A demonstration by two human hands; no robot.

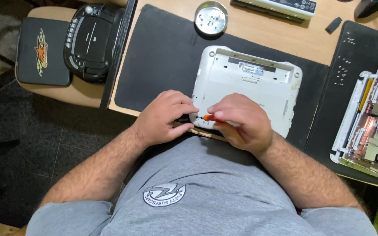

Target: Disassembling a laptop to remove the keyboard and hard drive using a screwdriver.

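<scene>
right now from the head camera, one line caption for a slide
Both hands, left hand and right hand, work a small screwdriver at the near corner of an upturned white laptop on a black mat.

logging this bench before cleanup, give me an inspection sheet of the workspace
surface: wooden desk covered by black mats
job's things: white plastic netbook lying underside up; orange-handled screwdriver at its near left corner
clutter: round metal dish, grey battery pack, opened laptop chassis
fingers: left hand braces the corner; right hand pinches the screwdriver
cables: thin wires inside the opened chassis
surroundings: black portable stereo, dark floor
</scene>
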